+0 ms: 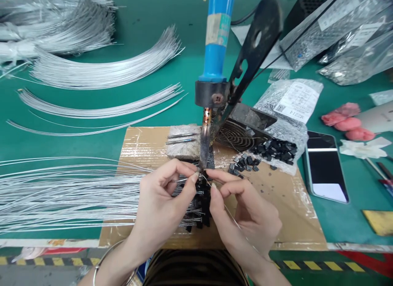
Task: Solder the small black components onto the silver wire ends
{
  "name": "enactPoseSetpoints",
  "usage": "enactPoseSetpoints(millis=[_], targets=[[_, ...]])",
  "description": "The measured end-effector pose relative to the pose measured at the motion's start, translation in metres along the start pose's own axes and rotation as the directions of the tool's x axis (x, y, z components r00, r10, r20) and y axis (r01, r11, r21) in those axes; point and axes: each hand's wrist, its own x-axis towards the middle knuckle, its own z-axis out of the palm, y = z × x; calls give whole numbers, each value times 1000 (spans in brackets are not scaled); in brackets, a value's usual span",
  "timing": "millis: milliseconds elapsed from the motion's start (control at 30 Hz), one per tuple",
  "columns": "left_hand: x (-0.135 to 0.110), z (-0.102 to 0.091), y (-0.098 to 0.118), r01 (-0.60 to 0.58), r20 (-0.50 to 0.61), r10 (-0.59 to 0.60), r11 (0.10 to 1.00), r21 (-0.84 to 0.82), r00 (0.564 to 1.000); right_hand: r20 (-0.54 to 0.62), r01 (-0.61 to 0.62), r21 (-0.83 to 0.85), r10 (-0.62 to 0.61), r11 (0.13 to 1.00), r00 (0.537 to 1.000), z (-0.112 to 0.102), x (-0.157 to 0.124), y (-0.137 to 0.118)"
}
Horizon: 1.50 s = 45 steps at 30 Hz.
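Wire bundles (61, 28) lie at the far left corner of the green surface (172, 15), with a looser sheaf (107, 71) just nearer; below, long wires (76, 191) run from the left edge onto a cardboard sheet (291, 208) at the middle of the near edge. Over the sheet's left part, the left hand (166, 204) has its grip closed, thumb and forefinger pinching a pale wire (181, 180) right by the tip of an upright blue soldering iron (215, 52); the exact contact is too small to tell. Just right, the right hand (248, 212) has its grip nearly closed, a thin strand (227, 210) held between thumb and forefinger and leading up toward that tip. Beyond it, small black parts (245, 163) lie on the sheet, and a phone (327, 167) lies toward the right edge, a yellow pad (379, 222) near the near right corner.
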Motion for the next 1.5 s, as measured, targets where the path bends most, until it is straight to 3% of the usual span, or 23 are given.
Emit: enactPoseSetpoints(millis=[167,1500], targets=[[0,1,-2,-25,-10,25,1000,-2,1000,11,82,-37,-82,996,997,-2,0,4],[0,0,-4,-62,9,62,998,25,998,-29,118,-19,-118,993,993,1,0,8]])
